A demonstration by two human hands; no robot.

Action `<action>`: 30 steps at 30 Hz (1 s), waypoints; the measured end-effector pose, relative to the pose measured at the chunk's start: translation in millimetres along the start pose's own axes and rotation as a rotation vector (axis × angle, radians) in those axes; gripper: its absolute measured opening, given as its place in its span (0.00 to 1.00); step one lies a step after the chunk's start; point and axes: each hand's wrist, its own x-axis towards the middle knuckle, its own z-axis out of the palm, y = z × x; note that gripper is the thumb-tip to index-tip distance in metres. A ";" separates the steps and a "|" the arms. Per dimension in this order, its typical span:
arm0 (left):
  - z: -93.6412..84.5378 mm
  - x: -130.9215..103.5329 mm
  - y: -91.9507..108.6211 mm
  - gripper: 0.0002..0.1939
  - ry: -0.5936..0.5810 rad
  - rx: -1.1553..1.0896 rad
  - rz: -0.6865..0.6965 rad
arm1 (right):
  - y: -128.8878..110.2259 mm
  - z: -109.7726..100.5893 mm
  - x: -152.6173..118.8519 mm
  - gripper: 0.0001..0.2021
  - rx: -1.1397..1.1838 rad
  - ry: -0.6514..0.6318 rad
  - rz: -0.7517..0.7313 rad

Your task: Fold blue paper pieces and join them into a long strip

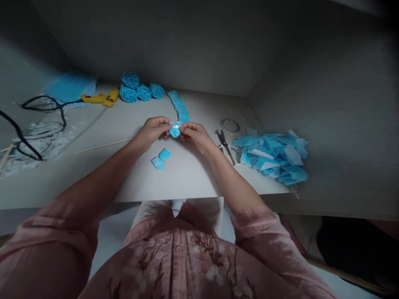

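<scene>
Between my two hands is a small folded blue paper petal (175, 131), with a pale strip across its upper part. My left hand (155, 128) pinches its left edge between thumb and fingers. On the right edge, my right hand (193, 133) has a similar pinch. Two loose blue paper petals (161, 158) lie on the white table just below my hands. Behind the right hand, a row of overlapping blue folded pieces (179, 106) runs away toward the wall. Several finished blue paper roses (137, 87) sit at the back left.
A yellow glue gun (104, 98) with a black cord lies at the back left, near a blue sheet stack (73, 86) and white scraps (46, 137). A thin stick (102, 146) rests by my left forearm. Right are scissors (225, 145), a wire coil (230, 125) and piled blue pieces (274, 155).
</scene>
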 end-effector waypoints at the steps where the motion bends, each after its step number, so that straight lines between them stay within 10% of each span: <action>1: 0.4 0.3 0.1 0.11 0.002 -0.015 -0.008 | -0.4 0.4 0.1 0.22 -0.009 0.009 -0.010; 11: 5.4 -4.9 12.7 0.07 0.308 0.204 0.236 | 4.9 -0.3 6.5 0.11 -0.082 0.162 -0.097; 30: 8.1 -3.8 -3.9 0.05 0.233 0.719 0.398 | 7.7 1.7 5.1 0.22 -0.216 0.117 -0.274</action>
